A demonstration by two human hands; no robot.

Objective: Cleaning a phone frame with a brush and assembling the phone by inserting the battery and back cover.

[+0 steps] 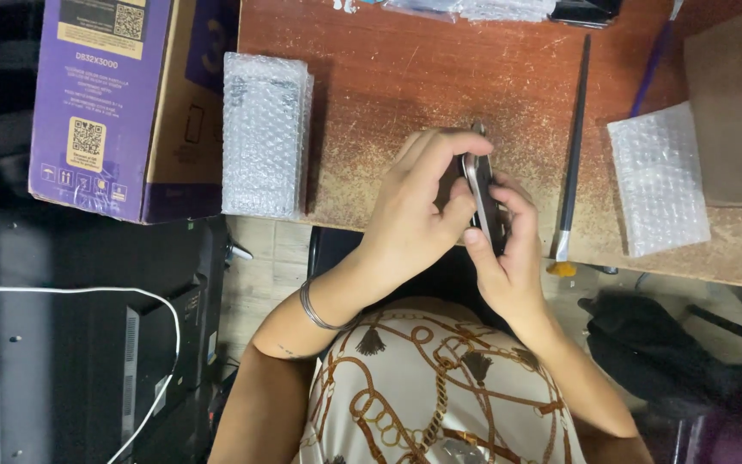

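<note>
Two hands meet over the near edge of our worn reddish-brown bench [405, 69], the largest thing in view, scuffed pale where the finish has rubbed away. At its left corner sits a purple and brown cardboard box [122, 103], and just beside that a tall packet wrapped in bubble wrap [265, 133]. On the far right we see part of a brown carton [736, 112], with a smaller bubble-wrap pouch [659, 180] lying against it. Between that pouch and our hands a long black stick-like tool [574, 137] lies lengthwise, its pale tip at the bench edge. Below the bench there is a dark cabinet [88, 344] with a white cable [161, 344] looping over it, pale floor tiles, and something black on the floor at the right.

Our left hand [410, 219], a thin metal bangle [315, 309] on its wrist, curls its fingers over the top of a slim dark phone [483, 202] held on edge, thumb pressed to its side; that grip is closed on it. Our right hand [513, 258] wraps the phone from below, fingers folded tight round its lower part, thumb on the edge. The phone hangs just above the bench's near edge, clear of the surface as far as we can tell.
</note>
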